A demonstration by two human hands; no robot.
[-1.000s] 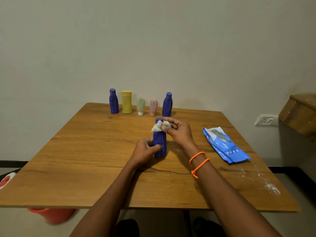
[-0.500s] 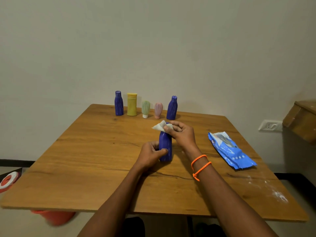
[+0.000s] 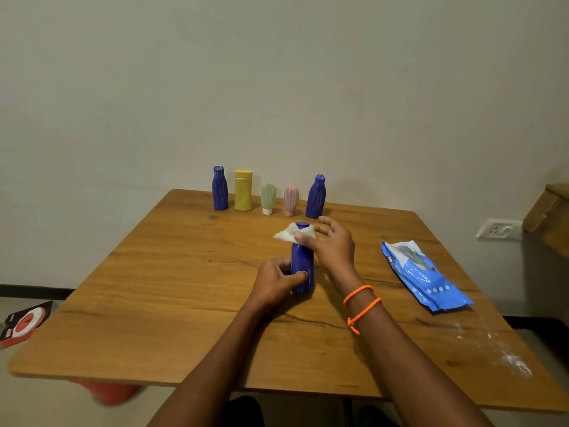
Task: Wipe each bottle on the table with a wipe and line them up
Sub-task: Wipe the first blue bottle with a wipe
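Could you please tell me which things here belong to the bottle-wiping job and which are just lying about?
Job: held blue bottle, wipe, five lined-up bottles, wipes pack.
Lying about: wall socket, red-and-white packet, white residue.

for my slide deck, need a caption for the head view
Left hand steadies an upright dark blue plastic bottle while right hand wipes its neck with a white wipe.

Six bottles [image 3: 302,263], one wipe [image 3: 292,234], one packet [image 3: 426,277].
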